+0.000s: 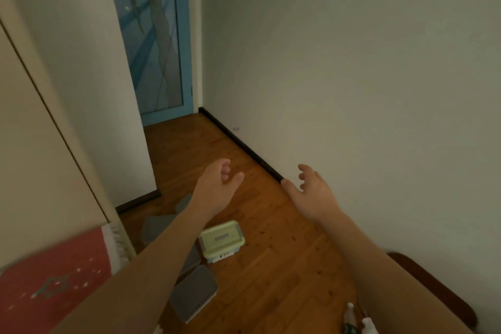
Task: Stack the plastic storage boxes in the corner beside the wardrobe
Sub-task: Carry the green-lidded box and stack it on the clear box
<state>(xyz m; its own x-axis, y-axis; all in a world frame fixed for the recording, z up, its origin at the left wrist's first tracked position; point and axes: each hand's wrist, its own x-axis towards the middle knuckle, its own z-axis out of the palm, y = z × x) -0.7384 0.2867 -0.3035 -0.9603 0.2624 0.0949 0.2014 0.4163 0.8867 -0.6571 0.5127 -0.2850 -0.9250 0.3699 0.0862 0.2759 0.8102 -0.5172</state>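
Grip empty — both hands [217, 187] raised, loosely curled

Both hands, left [217, 187] and right [314, 192], hang apart above the floor [271, 266]. One lidded box [221, 241] lies below the left hand; three more boxes [193, 297] lie beneath its forearm, the wardrobe [40, 144] farther left.

Blue glazed door [160, 35] at passage end; red cloth [54, 279] lower left; possibly two bottles [352, 317] bottom right.
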